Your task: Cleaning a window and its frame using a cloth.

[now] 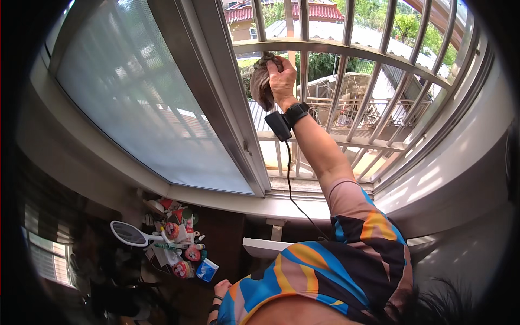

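Note:
My right hand point(282, 78) reaches out through the open window and grips a brown-grey cloth point(262, 87) against a metal bar of the window grille point(341, 49), just beneath its curved crossbar. On that wrist sits a black strap with a small black box point(278, 126), from which a cable hangs. My left hand point(222, 287) is low beside my body, its fingers curled and touching nothing that shows; the strap on its wrist is partly hidden by my patterned top.
A sliding window sash point(154, 105) with a screen-like pane stands left of the opening. Below the sill point(227, 202), a dark table holds a white-rimmed racket-shaped object point(129, 234), a blue-and-white packet point(207, 270) and several small items. A white board edge point(264, 248) juts out before me.

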{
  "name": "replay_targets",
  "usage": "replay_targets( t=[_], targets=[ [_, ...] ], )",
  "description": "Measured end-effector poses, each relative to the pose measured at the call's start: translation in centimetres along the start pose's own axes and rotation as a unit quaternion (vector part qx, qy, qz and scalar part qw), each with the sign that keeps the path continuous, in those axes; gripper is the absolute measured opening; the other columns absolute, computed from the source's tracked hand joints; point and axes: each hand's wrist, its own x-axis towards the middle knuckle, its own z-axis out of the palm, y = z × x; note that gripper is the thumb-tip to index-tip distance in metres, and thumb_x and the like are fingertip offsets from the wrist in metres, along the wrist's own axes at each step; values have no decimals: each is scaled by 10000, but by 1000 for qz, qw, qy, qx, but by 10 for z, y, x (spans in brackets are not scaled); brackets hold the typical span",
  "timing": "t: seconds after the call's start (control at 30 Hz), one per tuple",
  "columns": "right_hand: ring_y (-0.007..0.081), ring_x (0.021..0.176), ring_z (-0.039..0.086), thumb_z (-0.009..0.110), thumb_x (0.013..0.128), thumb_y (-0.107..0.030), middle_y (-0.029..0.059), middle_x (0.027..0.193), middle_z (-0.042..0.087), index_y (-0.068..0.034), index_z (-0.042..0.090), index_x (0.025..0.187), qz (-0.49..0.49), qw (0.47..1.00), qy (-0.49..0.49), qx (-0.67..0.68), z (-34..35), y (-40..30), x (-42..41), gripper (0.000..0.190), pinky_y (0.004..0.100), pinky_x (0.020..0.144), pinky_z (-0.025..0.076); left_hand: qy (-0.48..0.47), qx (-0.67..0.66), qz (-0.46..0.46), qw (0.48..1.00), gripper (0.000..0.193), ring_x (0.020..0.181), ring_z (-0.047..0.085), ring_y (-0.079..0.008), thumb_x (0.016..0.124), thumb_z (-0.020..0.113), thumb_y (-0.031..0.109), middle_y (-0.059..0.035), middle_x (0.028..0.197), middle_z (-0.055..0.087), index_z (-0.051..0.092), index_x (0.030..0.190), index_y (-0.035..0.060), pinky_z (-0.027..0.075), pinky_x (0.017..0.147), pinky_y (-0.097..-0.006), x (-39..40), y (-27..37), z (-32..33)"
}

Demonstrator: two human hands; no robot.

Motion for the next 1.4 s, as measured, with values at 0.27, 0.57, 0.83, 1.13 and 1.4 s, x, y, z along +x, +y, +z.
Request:
replay_targets(
  t=[0.27,0.57,0.83,1.13,1.4],
  targets=[
    [209,686,588,589,765,-109,134,764,627,20,576,908,5,995,78,-68,20,5,21,193,301,682,456,13,-21,1,1000,251,740,621,-196,766,570,30,-123,854,619,577,1010,-30,521,653,-281,-9,17,3],
    [164,636,521,532,800,-134,101,717,591,13,598,820,202,947,-133,-213,-17,61,76,162,321,576,419,3,14,-5,1000,260,707,614,-171,768,581,42,-111,857,626,587,1020,-18,512,639,-263,-19,24,14],
    [259,640,596,595,714,-146,118,682,634,-18,637,746,154,915,-150,-342,-64,144,-41,139,348,620,460,-14,36,-10,999,281,767,613,-159,779,588,57,-108,885,636,584,1051,-13,503,689,-260,-29,16,22],
    [248,710,580,687,722,-155,132,825,602,9,532,1018,-43,994,21,94,-7,19,-3,372,354,659,455,36,8,-71,997,294,710,612,-176,816,539,74,-111,869,608,525,1098,-8,519,648,-266,-122,142,71],
    [382,954,461,624,748,-112,207,1052,473,-16,396,1152,-217,950,87,-208,19,49,-40,473,432,826,377,16,-29,-94,995,292,707,608,-172,799,544,46,-108,849,605,536,1084,-16,524,640,-273,-77,34,29]
  ],
)
